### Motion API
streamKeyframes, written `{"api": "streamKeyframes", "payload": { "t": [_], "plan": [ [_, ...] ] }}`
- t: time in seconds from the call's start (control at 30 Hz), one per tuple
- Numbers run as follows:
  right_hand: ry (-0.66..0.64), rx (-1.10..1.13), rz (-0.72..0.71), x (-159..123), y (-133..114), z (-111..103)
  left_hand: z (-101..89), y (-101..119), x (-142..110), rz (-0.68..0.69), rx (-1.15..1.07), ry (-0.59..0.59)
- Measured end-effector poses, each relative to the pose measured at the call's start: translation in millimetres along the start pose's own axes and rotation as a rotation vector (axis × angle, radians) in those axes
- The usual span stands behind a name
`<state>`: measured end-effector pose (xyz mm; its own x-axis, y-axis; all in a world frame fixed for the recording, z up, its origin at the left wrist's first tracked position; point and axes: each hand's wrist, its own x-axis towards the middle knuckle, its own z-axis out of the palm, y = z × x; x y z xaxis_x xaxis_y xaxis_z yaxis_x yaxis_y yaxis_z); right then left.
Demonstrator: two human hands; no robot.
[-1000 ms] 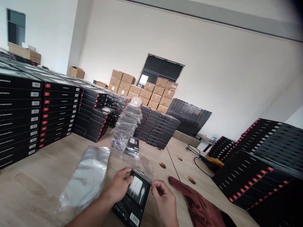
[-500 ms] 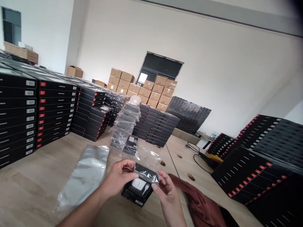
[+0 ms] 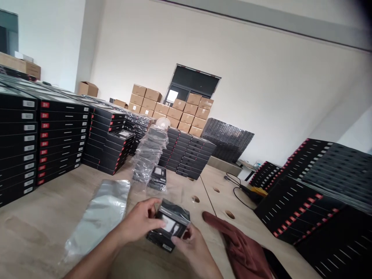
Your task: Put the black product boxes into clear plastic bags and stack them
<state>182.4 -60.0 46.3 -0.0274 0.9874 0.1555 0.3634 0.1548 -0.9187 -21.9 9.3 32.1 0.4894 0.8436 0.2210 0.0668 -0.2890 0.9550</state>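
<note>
In front of me is a small black box (image 3: 173, 211) printed with a white device and a cable. Clear plastic film clings around its upper part, and a loose flap of film spreads behind it. My left hand (image 3: 142, 220) grips the box's left side, thumb on the front. From the right, my right hand (image 3: 193, 246) holds it with the thumb near the lower front. Directly beneath is more black packaging with a white label (image 3: 167, 247); I cannot tell whether it is a second box. Flat clear plastic bags (image 3: 101, 211) lie on the table to the left.
A tall pile of film-wrapped boxes (image 3: 151, 151) stands ahead, beside a short stack of small black boxes (image 3: 158, 176). Large black box stacks flank the table (image 3: 43, 217). Brown cloth (image 3: 241, 244), a black cable (image 3: 240, 195) and round table holes lie to the right.
My right hand has moved lower down the box's right side. The film flap behind the box has sunk and flattened. The view has shifted slightly to the right.
</note>
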Motion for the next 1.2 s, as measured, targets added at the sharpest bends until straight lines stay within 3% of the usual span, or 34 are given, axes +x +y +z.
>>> {"api": "streamKeyframes", "payload": {
  "t": [0.17, 0.27, 0.4, 0.57, 0.67, 0.73, 0.83, 0.9, 1.03, 1.13, 1.2],
  "plan": [
    [-0.161, 0.131, -0.003, 1.6, 14.6, 11.2, 3.7, -21.1, 5.3, -0.092, 0.066, -0.062],
    [-0.084, 0.122, -0.017, 0.7, 9.8, 4.4, 6.6, -36.4, 6.3, -0.143, 0.171, -0.131],
    [0.042, 0.094, -0.102, 0.0, -3.1, -2.2, 7.1, -36.1, 5.7, -0.171, 0.238, -0.175],
    [0.107, 0.122, -0.088, 2.9, -7.6, 1.1, 6.0, -26.9, 2.3, -0.11, 0.334, -0.081],
    [0.289, 0.28, -0.013, 5.6, -3.6, -7.4, 13.0, -28.0, 2.1, -0.084, 0.082, -0.149],
    [0.406, 0.459, 0.044, 6.8, 1.0, -18.2, 17.8, -30.3, 2.3, -0.16, -0.065, -0.239],
    [0.527, 0.644, 0.101, 7.1, 9.3, -33.8, 16.1, -29.8, 0.5, -0.286, -0.047, -0.368],
    [0.571, 0.668, 0.134, 6.9, 14.1, -38.7, 10.7, -24.6, -1.9, -0.236, -0.129, -0.38],
    [0.499, 0.65, 0.189, 8.0, 18.6, -30.2, 13.4, -12.1, -5.1, -0.188, -0.412, -0.251],
    [0.426, 0.631, 0.198, 9.1, 19.3, -12.0, 31.4, -14.0, -1.7, -0.2, -0.38, -0.277],
    [0.392, 0.593, 0.202, 9.0, 20.6, 2.8, 41.6, -19.2, 2.7, -0.146, -0.388, -0.196]
  ]
}}
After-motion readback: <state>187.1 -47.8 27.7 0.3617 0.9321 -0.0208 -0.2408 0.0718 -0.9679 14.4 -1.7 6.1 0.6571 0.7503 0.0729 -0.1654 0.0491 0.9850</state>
